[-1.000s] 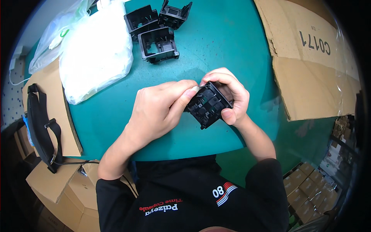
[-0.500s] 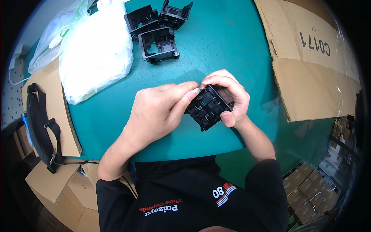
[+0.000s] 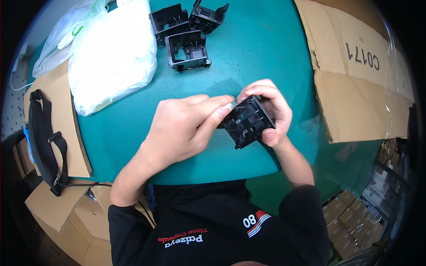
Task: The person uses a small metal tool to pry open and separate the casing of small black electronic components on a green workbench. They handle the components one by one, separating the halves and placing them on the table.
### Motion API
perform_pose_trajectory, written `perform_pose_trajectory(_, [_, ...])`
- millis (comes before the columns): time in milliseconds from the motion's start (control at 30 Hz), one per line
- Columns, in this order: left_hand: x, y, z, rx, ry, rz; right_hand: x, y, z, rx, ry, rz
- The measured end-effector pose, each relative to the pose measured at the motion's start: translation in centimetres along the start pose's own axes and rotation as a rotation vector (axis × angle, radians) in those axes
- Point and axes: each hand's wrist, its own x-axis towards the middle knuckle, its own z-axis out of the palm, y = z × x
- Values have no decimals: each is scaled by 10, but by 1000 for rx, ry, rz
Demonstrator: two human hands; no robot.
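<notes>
A black plastic housing [image 3: 249, 122] with ribs and clips on its face is tilted above the table's near part. My right hand [image 3: 277, 113] grips its right side, thumb at the lower edge and fingers curled round the top corner. My left hand [image 3: 184, 124] is closed, with thumb and forefinger pressed together at the housing's upper left edge. Whatever lies between those fingertips is hidden. Farther off on the green table [image 3: 248, 48] stand three similar black parts: an open box-shaped one [image 3: 188, 52] nearest, another [image 3: 168, 21] behind it, and a tilted one [image 3: 208, 17] to the right.
A white plastic bag [image 3: 113, 57] lies at the left, with a clear bag [image 3: 57, 44] beside it. Cardboard flaps [image 3: 80, 133] and a black strap pouch [image 3: 42, 142] border the left edge. A big cardboard box [image 3: 355, 80] flanks the right; small cartons [image 3: 350, 221] are stacked below.
The housing and both hands have shifted slightly to the right in the picture. The housing has turned a little, and my left fingertips stay at its edge.
</notes>
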Motion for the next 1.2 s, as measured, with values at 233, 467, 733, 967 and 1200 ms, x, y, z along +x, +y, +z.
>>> perform_pose_trajectory(233, [-2,14,-3,244,131,34,11,1,-16,-475,17,-455])
perform_pose_trajectory(467, [-7,13,-3,250,67,49,13,-5,-9,-684,-37,-571])
perform_pose_trajectory(733, [-9,13,-6,273,3,9,14,-5,-7,-693,-62,-573])
perform_pose_trajectory(967, [-10,14,-5,247,-66,-28,14,-3,-6,-661,-99,-579])
perform_pose_trajectory(1200, [-10,14,-7,140,-92,-35,13,-2,-4,-627,-95,-589])
